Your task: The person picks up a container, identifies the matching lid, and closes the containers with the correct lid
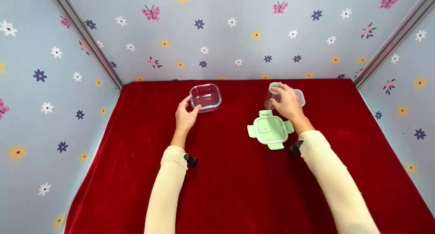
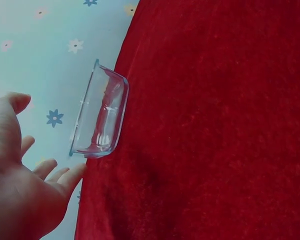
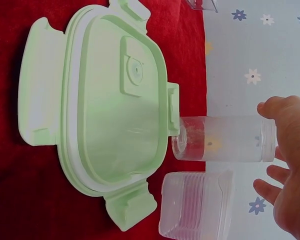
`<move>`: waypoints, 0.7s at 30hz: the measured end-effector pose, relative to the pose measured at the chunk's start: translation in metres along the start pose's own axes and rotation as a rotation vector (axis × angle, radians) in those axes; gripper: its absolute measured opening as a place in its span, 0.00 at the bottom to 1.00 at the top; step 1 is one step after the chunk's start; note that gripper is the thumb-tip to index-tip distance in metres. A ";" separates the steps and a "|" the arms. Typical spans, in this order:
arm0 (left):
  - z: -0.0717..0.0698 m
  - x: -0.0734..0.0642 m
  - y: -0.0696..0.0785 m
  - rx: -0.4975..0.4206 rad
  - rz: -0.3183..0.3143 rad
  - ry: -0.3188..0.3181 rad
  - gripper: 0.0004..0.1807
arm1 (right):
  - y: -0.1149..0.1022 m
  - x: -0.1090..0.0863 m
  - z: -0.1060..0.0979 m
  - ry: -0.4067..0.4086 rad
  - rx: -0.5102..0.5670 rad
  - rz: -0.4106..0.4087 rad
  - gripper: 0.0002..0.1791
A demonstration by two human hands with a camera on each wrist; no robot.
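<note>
The glass container stands uncovered beside the wide-spread left hand, the green lid (flaps outspread) lies apart, not yet fitted, and the right hand spans the jar, grip unconfirmed.

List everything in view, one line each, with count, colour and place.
Bowl: 1, clear, far left part of the cloth
Jar: 1, clear, upright beyond the lid
Box: 1, clear, right of the jar
Lid: 1, green with a whitish rim, nearer the person than the jar
Cloth: 1, red, under all these
Walls: 3, pale blue with flowers and butterflies, at back and sides
Posts: 2, grey, at the back corners
Wrist devices: 2, black, at the cuffs
Sleeves: 2, cream, on both arms
Left hand: 1, bare, at the bowl
Right hand: 1, bare, at the jar's top
</note>
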State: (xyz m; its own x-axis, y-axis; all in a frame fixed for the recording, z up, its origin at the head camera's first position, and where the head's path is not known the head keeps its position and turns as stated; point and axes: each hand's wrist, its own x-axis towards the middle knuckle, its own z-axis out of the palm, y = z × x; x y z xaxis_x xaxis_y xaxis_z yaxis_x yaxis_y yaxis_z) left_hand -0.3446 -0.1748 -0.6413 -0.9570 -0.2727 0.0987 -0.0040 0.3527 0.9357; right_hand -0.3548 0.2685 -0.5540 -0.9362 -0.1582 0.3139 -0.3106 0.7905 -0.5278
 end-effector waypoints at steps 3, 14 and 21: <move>0.004 0.004 -0.011 -0.031 0.019 -0.024 0.36 | -0.020 -0.007 -0.011 -0.010 0.000 -0.002 0.29; 0.019 0.006 -0.025 -0.061 0.034 -0.023 0.35 | -0.040 -0.027 -0.019 0.050 0.007 0.015 0.32; 0.016 -0.006 -0.004 -0.069 0.030 -0.017 0.34 | -0.039 -0.040 -0.013 0.124 0.070 -0.005 0.32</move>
State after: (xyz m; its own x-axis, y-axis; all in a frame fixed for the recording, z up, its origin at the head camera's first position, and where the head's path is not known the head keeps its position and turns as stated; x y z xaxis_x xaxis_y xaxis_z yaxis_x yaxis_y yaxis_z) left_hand -0.3435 -0.1608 -0.6510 -0.9612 -0.2478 0.1216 0.0438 0.2977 0.9536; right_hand -0.3026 0.2517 -0.5353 -0.9083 -0.0841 0.4098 -0.3299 0.7462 -0.5782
